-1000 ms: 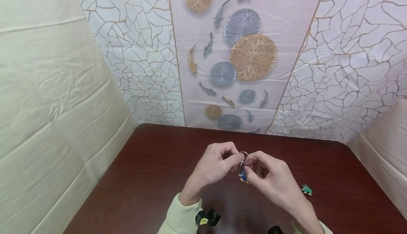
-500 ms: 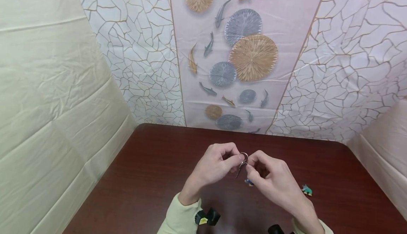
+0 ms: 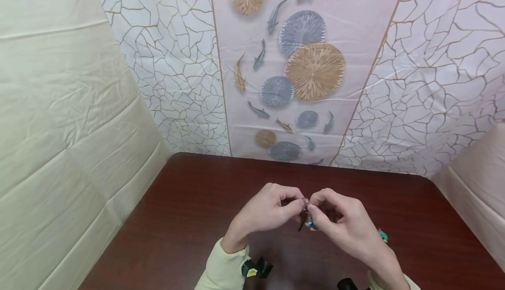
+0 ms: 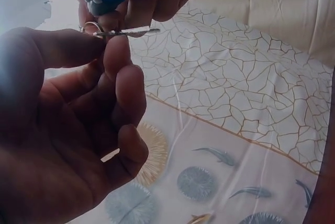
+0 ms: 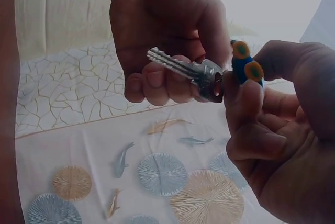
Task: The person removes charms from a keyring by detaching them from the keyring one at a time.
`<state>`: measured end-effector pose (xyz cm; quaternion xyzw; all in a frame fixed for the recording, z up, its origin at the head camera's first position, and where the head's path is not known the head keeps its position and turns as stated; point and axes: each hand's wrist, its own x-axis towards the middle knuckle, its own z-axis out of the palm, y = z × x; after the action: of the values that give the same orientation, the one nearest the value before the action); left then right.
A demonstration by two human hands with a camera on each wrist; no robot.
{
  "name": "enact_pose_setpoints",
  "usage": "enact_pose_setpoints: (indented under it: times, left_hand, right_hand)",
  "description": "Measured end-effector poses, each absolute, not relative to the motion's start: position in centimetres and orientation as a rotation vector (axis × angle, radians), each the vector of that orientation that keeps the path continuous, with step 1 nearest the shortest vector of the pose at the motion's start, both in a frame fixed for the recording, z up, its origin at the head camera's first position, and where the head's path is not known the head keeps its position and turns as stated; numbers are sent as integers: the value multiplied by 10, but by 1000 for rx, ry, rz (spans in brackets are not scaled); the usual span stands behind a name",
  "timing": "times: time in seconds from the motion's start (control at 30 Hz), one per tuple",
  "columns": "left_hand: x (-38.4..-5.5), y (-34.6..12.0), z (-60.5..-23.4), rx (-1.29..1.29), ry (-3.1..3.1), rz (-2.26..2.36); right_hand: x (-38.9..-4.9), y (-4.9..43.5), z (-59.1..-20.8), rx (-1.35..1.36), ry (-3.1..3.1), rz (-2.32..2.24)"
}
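My left hand [image 3: 268, 209] pinches a metal key ring [image 4: 93, 26] between thumb and fingers. A silver key [image 5: 183, 69] on it points out past the left fingertips. Close against it, my right hand [image 3: 343, 220] pinches at a small blue charm [image 5: 246, 64] with orange-and-green round parts. I cannot tell whether the right fingertips grip the charm itself or its link. In the head view the charm shows just below the right thumb, and the ring is mostly hidden by the fingertips. Both hands are above the dark red table [image 3: 189, 220].
A small green figure [image 3: 382, 235] lies on the table, partly hidden behind the right wrist. Patterned cloth [image 3: 276, 53] hangs behind the table, and a cream cloth [image 3: 71, 150] hangs along the left. Black cameras [image 3: 256, 267] sit on the wrists.
Both hands have lowered slightly and the right has moved a little rightward. The ring, open to view earlier, is now turned and mostly covered by fingertips; the key and charm have swung.
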<state>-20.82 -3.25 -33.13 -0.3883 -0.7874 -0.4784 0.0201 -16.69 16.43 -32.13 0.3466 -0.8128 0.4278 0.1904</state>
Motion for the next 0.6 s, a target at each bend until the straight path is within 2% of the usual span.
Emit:
enact_pose_setpoints:
  times: [0.6]
  left_hand:
    - [-207,-35,-330,-1240,-2399,-1366]
  right_hand:
    - [-164,164,-320,1060,-2270,1327]
